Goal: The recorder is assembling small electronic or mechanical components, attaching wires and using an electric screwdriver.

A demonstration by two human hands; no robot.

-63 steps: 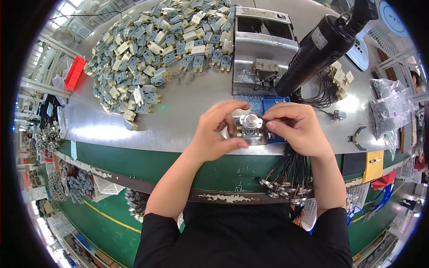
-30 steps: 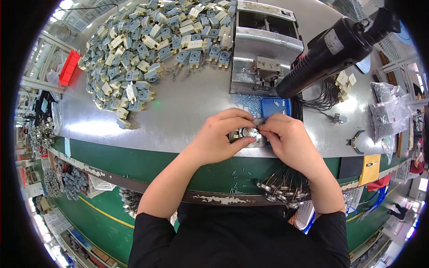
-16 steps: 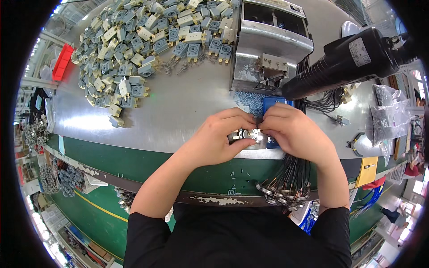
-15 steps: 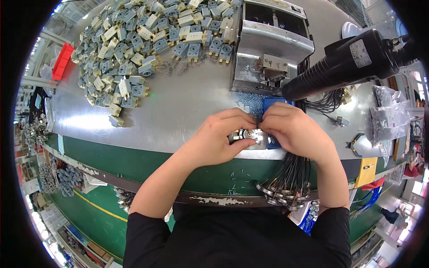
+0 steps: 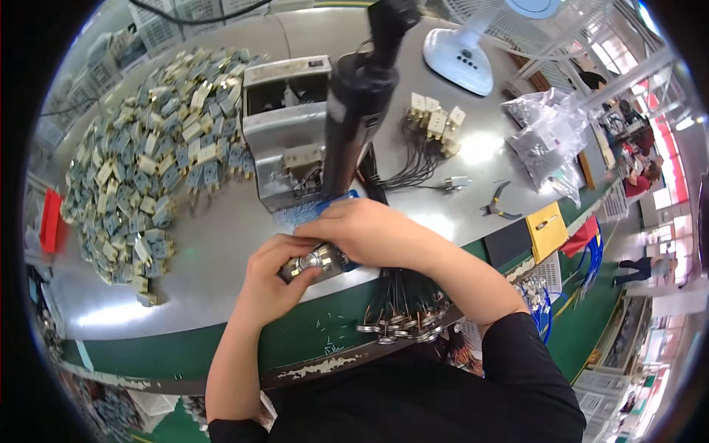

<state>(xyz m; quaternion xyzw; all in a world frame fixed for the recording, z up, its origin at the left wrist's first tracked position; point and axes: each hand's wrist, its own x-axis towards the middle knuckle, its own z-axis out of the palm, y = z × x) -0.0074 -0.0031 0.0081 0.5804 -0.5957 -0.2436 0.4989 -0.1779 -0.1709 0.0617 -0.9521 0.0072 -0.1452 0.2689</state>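
Note:
My left hand [image 5: 266,279] is closed round a small metal part with a round disc [image 5: 310,261], its thumb along the near side and its fingers on the far side. Across the part's far right side reaches my right hand [image 5: 362,230], fingers bent together; its fingertips are hidden, as is anything they pinch. A blue block [image 5: 343,198] shows just beyond the right hand. Beside it lies a heap of small bluish screws [image 5: 294,215]. The black electric screwdriver [image 5: 360,111] stands upright above them, next to a metal machine [image 5: 284,151].
Grey and cream plastic blocks [image 5: 148,173] are piled at left. Black cables with round metal ends [image 5: 405,325] hang over the near edge. To the right are wired white connectors [image 5: 436,122], cutting pliers [image 5: 502,203], a plastic bag [image 5: 546,133] and a white fan [image 5: 458,59].
The view has swung to the right, so the bench appears shifted left and the fan and pliers show more fully. Both hands stay at the metal part.

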